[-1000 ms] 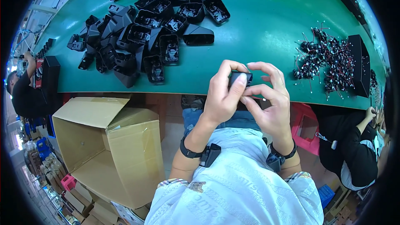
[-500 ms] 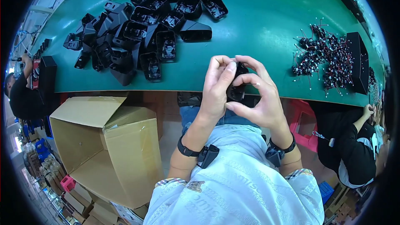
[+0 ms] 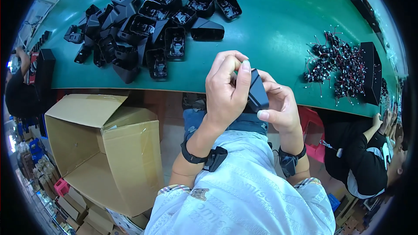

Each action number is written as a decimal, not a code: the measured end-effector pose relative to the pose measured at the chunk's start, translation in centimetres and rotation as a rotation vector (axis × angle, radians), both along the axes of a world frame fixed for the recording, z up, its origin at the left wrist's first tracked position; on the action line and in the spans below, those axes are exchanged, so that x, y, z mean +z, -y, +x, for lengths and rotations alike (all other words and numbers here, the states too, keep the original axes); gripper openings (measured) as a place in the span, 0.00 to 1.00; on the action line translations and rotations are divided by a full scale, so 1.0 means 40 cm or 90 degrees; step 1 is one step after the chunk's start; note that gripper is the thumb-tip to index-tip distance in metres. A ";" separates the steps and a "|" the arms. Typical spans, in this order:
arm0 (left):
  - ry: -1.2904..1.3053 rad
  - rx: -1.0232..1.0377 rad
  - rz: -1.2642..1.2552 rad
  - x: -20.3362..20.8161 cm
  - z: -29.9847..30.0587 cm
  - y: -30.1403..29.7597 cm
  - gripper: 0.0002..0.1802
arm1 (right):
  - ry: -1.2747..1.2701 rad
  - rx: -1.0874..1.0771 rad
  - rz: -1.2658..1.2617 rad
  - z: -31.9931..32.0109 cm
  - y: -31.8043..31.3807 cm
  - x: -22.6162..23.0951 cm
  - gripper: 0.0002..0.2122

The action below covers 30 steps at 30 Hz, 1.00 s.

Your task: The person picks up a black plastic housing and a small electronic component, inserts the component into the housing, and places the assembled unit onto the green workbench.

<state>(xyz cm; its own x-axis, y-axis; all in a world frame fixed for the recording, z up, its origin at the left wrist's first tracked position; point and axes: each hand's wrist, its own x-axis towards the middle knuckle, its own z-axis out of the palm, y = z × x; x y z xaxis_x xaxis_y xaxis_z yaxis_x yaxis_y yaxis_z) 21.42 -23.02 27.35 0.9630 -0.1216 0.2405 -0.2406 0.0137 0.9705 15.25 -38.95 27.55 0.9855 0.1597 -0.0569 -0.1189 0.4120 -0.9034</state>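
Between my two hands, over the near edge of the table, is a black plastic housing [image 3: 258, 93] with its slanted outer side showing. My left hand [image 3: 228, 89] is closed on its left side, thumb and fingers near the upper end. My right hand [image 3: 281, 104] grips the other side, thumb at the lower corner and fingers behind. A thin, dark wire-like end sticks out by the right index finger. What lies inside the housing is hidden. Farther left on the table lies a pile of similar black housings [image 3: 175, 43], several with their hollow insides facing up.
A heap of small black parts with red and black wires [image 3: 339, 63] lies on the green table [image 3: 265, 30] at right, beside a black box [image 3: 371, 74]. An open cardboard box [image 3: 130, 165] stands at left below the edge. Co-workers sit at both sides, near a pink stool [image 3: 314, 135].
The housing has been turned in my hands, so its slanted outer face now shows. My left hand has swung over its upper end. The view has shifted slightly.
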 end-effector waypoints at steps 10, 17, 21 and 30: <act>0.095 -0.004 0.094 -0.011 0.032 0.005 0.11 | -0.200 0.006 0.274 -0.028 0.001 -0.058 0.37; 0.253 0.183 0.160 -0.023 0.134 -0.066 0.01 | -0.097 0.038 0.135 0.109 0.075 0.051 0.37; 0.376 0.257 0.268 -0.069 0.149 -0.062 0.07 | 0.398 -0.182 -0.673 0.361 0.124 0.123 0.18; 0.425 0.262 0.401 -0.061 0.147 -0.053 0.13 | 0.473 -0.080 -1.103 0.848 0.177 0.031 0.17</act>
<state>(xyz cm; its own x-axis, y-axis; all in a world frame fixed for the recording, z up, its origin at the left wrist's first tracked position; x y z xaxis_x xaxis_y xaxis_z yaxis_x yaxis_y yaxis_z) 27.30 -20.89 24.93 0.6508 -0.1000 0.7527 -0.6080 -0.6623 0.4377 49.17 -46.04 28.79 0.8818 0.3360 0.3309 0.3928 -0.9116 -0.1213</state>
